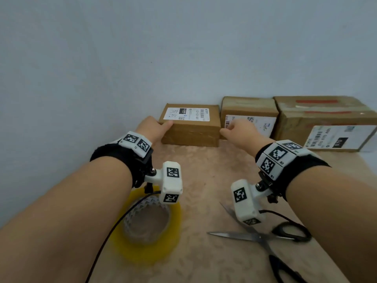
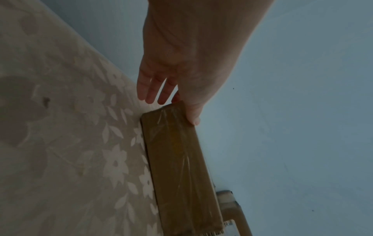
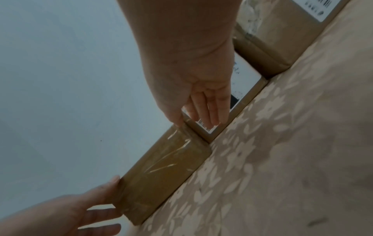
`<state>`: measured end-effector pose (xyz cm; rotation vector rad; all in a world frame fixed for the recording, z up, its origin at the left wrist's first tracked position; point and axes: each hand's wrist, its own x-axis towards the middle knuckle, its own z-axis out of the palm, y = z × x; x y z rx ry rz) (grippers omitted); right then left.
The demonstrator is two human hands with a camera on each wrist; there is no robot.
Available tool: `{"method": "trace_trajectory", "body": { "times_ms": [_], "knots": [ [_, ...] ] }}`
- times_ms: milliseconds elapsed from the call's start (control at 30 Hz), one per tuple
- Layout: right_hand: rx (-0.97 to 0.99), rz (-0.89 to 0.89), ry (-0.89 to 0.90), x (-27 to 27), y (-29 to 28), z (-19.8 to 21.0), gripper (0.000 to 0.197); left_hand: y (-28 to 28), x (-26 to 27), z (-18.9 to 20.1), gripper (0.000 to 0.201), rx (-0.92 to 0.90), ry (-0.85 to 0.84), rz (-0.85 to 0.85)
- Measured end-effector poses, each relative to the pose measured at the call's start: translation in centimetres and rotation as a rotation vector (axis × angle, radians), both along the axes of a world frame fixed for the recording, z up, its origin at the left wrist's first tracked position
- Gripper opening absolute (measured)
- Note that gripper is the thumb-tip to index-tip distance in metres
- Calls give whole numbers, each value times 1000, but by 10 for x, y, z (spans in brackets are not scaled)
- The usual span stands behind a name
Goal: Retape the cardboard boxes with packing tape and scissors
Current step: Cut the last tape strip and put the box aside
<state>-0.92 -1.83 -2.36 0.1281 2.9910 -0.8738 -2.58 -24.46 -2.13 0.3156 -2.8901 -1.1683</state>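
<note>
Head view – small box: a small brown cardboard box with a white shipping label on top (image 1: 189, 124) stands on the beige flower-patterned tabletop (image 1: 204, 180), back against the pale blue wall (image 1: 142, 48).
Head view – left hand: the left hand (image 1: 152, 127) is at the small box's left end, thumb lying on its top left corner; the other fingers are hidden.
Head view – right hand: the right hand (image 1: 239, 130) is at the small box's right end, in front of the medium brown cardboard box with a white label on its front (image 1: 248, 117).
Head view – other boxes: right of the small box comes the medium box, then a large brown cardboard box with red tape strips (image 1: 324, 121).
Head view – tools: nearer than the small box lie a yellowish roll of packing tape (image 1: 146, 227) – under the left wrist – and black-handled steel scissors (image 1: 263, 240), blades apart.
Left wrist view – grip: fingers (image 2: 151, 89) straight and loosely spread at the small box's (image 2: 177, 167) end, thumb pressed along its top edge; clear tape shines on its side.
Right wrist view – grip: straight fingers (image 3: 210, 108) lie over the medium box's (image 3: 238, 89) label, the thumb touching the small box's (image 3: 161, 174) top corner; whether it grips, I cannot tell.
</note>
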Motion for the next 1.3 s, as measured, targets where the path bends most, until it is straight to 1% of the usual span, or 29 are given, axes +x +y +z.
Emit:
{"method": "trace_trajectory", "body": {
  "times_ms": [200, 300, 333, 367, 433, 467, 500, 533, 567, 600, 667, 700, 733, 800, 900, 967, 1033, 1100, 1133, 1167, 1233, 1300],
  "knots": [
    [-36, 23, -4, 34, 28, 32, 37, 12, 25, 21, 48, -13, 39, 22],
    [18, 61, 50, 56, 40, 51, 36, 24, 49, 33, 41, 30, 76, -15],
    [37, 105, 26, 68, 44, 57, 39, 29, 59, 37, 36, 25, 92, -31],
    [59, 173, -52, 84, 47, 61, 48, 32, 70, 41, 31, 11, 105, -45],
    [181, 313, -326, 118, 47, 57, 74, 36, 90, 42, 26, -32, 106, -106],
    [278, 356, -454, 135, 45, 50, 87, 35, 99, 38, 29, -57, 75, -148],
    [377, 385, -550, 151, 42, 41, 95, 34, 108, 33, 39, -94, 12, -189],
    [466, 403, -600, 165, 40, 30, 99, 33, 119, 28, 55, -159, -39, -221],
    [534, 404, -603, 177, 38, 21, 101, 32, 130, 25, 74, -232, -79, -239],
    [568, 388, -572, 187, 36, 14, 99, 29, 143, 23, 83, -294, -148, -250],
    [559, 339, -503, 201, 34, 10, 90, 27, 172, 24, 75, -409, -311, -320],
    [546, 326, -488, 205, 33, 9, 85, 24, 181, 19, 74, -444, -357, -356],
    [534, 316, -476, 209, 31, 9, 80, 22, 187, 13, 75, -467, -363, -381],
    [526, 299, -458, 210, 26, 8, 70, 19, 195, 6, 68, -474, -304, -420],
    [497, 246, -392, 201, 16, 7, 52, 19, 189, 1, 57, -474, -196, -483],
    [475, 203, -323, 195, 6, 7, 41, 22, 179, 0, 47, -456, -107, -467],
    [498, 210, -253, 191, -6, 7, 30, 26, 169, 0, 41, -435, -29, -463],
    [510, 197, -202, 182, -16, 2, 50, 31, 159, -4, 36, -433, 32, -446],
    [509, 177, -187, 176, -21, 0, 55, 34, 157, -5, 34, -440, 60, -436],
    [522, 165, -183, 170, -24, -3, 59, 35, 152, -8, 34, -451, 83, -429],
    [533, 185, -206, 158, -29, -6, 65, 39, 145, -13, 36, -442, 71, -437],
    [511, 177, -210, 155, -29, -5, 60, 41, 142, -15, 38, -422, 35, -440]
  ]
}}
